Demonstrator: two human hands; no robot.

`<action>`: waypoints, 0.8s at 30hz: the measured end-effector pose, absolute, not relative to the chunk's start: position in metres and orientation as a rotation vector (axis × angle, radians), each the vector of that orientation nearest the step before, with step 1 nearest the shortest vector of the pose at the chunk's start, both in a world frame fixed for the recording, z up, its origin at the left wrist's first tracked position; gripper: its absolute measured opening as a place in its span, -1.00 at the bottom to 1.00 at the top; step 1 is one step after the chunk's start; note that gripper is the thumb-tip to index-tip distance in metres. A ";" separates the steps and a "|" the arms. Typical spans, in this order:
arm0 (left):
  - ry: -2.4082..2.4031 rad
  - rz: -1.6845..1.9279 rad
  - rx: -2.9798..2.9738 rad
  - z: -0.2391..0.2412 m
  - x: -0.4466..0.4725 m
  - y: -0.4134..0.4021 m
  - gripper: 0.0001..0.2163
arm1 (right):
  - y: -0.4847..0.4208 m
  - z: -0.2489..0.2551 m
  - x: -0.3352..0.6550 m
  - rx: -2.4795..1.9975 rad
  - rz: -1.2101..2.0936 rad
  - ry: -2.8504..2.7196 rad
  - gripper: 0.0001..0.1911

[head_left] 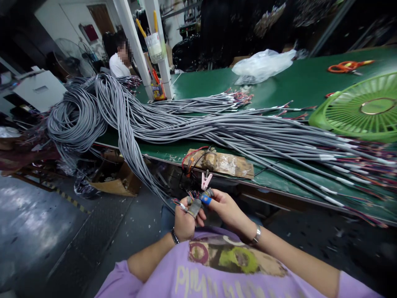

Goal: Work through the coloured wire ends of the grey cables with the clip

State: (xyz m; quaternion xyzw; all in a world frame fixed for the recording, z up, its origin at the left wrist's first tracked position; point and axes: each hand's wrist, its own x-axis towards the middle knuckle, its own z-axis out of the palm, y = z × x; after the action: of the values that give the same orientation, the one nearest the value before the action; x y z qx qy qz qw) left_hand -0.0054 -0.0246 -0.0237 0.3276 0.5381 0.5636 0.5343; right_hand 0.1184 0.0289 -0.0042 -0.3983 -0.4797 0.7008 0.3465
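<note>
Slim grey round cable end with a white band (182, 206) sits in front of the chest, just off the table edge; left hand (185, 220) pinches it, thumb in a grey wrap. Right hand (228, 209) is narrow, wrapped fingertips drawn in close beside thin multicoloured wires (193, 193); cannot tell whether it grips one. The close hold probably steadies the short end for fine fingerwork.

Long grey cable bundle (136, 159) drapes over the edge toward the left hand, likely so its weight stays on the table. Stained flat wooden board (245, 166) lies at the front edge, presumably for easy reach; pale pink plastic clip (206, 181) just beyond the fingers.

Green-topped table (204, 85): loose cables fill its front edge to the right, limiting reach there. Green plastic fan (344, 111) and orange-handled scissors (347, 66) stand farther back. Open room: left, above the grey floor (102, 240).
</note>
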 end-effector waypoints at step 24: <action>1.135 1.315 0.673 -0.003 0.002 -0.007 -0.71 | 0.068 -0.012 0.105 -0.715 2.139 -0.637 -0.64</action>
State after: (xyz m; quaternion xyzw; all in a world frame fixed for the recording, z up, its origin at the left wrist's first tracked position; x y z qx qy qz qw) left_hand 0.0016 -0.0069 -0.0027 0.2901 0.4889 0.5666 0.5965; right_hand 0.1050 0.0679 -0.0124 -0.2810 -0.2506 0.8410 0.3885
